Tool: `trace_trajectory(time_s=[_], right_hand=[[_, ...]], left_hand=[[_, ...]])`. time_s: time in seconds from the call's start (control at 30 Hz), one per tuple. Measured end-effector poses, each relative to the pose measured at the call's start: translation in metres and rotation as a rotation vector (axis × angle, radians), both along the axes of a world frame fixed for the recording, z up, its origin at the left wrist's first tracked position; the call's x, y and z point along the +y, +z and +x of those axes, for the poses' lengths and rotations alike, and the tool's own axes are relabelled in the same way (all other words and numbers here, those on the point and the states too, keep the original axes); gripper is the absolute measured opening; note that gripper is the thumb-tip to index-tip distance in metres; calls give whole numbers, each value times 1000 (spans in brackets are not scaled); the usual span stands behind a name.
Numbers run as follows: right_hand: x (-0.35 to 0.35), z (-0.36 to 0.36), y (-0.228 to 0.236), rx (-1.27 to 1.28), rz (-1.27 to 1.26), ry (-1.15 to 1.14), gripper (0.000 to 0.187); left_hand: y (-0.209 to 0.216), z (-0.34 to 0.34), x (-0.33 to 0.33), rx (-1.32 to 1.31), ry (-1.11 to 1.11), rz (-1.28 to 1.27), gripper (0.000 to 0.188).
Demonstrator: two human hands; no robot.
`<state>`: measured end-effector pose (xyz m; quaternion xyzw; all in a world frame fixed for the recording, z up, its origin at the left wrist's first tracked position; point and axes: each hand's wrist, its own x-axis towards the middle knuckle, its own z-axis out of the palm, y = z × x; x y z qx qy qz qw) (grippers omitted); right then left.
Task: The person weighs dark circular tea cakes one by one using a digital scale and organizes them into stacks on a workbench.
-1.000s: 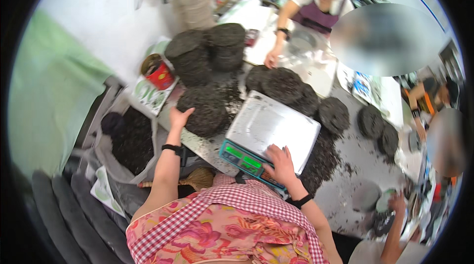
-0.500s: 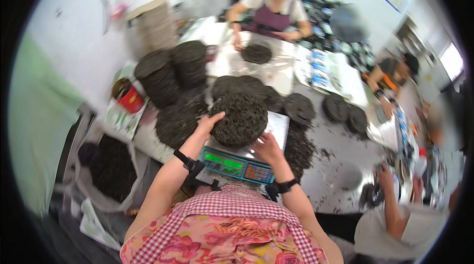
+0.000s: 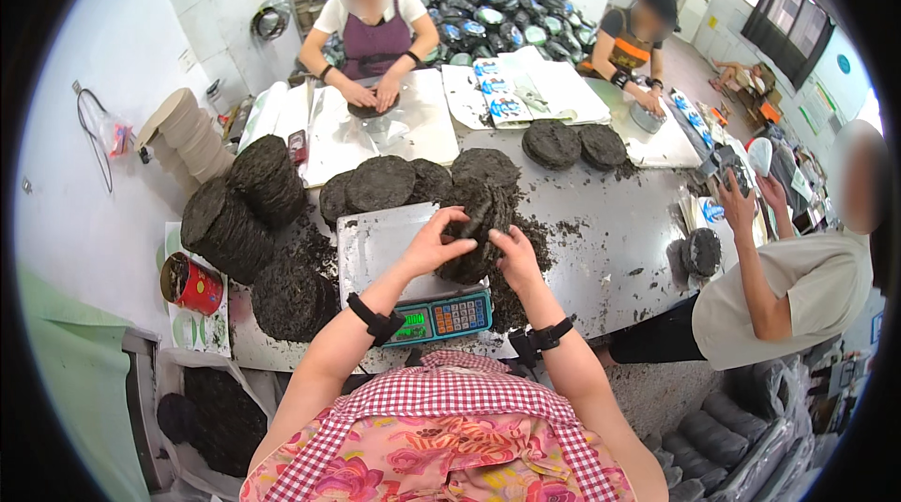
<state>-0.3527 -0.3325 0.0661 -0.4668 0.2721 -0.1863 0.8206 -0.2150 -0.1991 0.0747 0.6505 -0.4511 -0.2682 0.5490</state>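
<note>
Over the right side of a digital scale (image 3: pixel 375 253), I hold dark, round dried seaweed cakes (image 3: pixel 483 211) tilted on edge; how many there are I cannot tell. My left hand (image 3: pixel 439 244) grips their left side with thumb and fingers apart around the edge. On the near right edge, my right hand (image 3: pixel 515 254) presses its fingertips. The scale's metal pan is bare on its left part, and its green display is lit. Just beyond the pan lie more flat seaweed cakes (image 3: pixel 380 183).
Tall seaweed stacks (image 3: pixel 221 230), a loose heap (image 3: pixel 289 300) and a red can (image 3: pixel 190 283) stand at the left. Seaweed crumbs litter the metal table (image 3: pixel 601 249). Two co-workers (image 3: pixel 375 33) work across the table; another person (image 3: pixel 788 286) stands at the right. Packaged bundles (image 3: pixel 488 9) pile up behind.
The seaweed has gone from nearly face-up over the scale to tilted on edge at its right side. Both hands have shifted with it. My view has swung to the right.
</note>
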Motion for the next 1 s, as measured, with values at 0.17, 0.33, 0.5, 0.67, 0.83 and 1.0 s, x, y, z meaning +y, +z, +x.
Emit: trace_trajectory(time_s=[0.17,0.33,0.5,0.67,0.83,1.0], right_hand=[[-14,4,-13,-71,71,-36,23],[8,34,-12,-11,-98,12,40],[15,44,-5,5,-295,16,39],[3,42,-6,-96,-9,63,28],[14,45,-10,-23,-170,26,34],[-44,12,-27,-15,-452,-302,34]], left_hand=[[35,25,20,-499,353,-142,46],[33,-6,12,-477,205,-21,52],[27,11,22,-413,137,-44,48],[14,40,55,-327,350,2,39],[29,-13,35,-506,406,-57,57],[-41,61,97,-129,774,-182,47]])
